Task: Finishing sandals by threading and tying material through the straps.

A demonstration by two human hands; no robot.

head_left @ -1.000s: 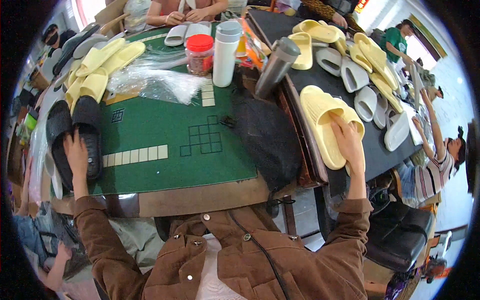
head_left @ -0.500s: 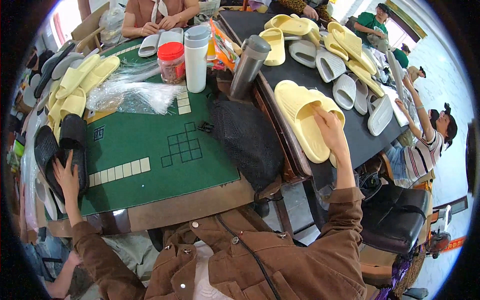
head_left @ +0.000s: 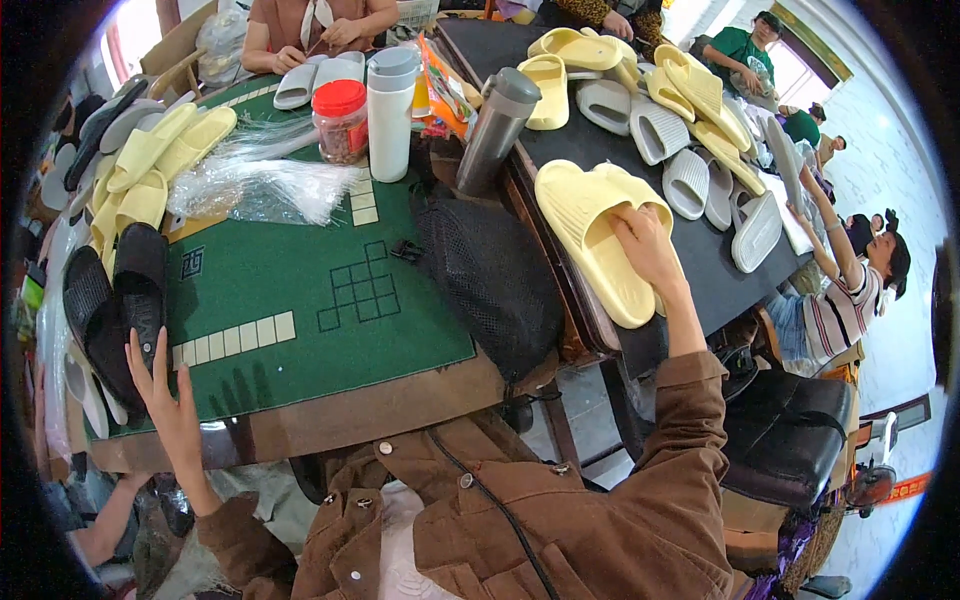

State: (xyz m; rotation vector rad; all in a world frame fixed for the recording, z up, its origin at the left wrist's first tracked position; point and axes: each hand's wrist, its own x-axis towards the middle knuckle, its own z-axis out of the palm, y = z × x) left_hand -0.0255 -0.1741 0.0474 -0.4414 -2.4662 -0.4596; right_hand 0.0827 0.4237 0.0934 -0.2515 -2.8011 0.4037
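Note:
At the near left of the green-topped table (head_left: 400,360), my left hand (head_left: 170,405) is open with fingers spread, just at the heel end of a pair of black slippers (head_left: 140,285). It grips nothing. On the right, my right hand (head_left: 645,245) reaches into the strap opening of a pale yellow slipper (head_left: 590,235), its fingers closed on it. Another yellow slipper sits right behind that one, mostly hidden. Both lie at the near edge of the black-topped table (head_left: 625,170). The fingertips inside the slipper are partly hidden.
A white bottle (head_left: 391,115), a red-lidded jar (head_left: 341,122) and a steel flask (head_left: 497,130) stand between the tables. Clear plastic strands (head_left: 270,190) lie on the green top. A black mesh bag (head_left: 487,280) hangs between. Grey slippers (head_left: 660,130) fill the right table. People work around.
My left hand has drawn back from the black slippers toward me and spread its fingers. My right hand stays at the yellow slipper, its fingers now more curled.

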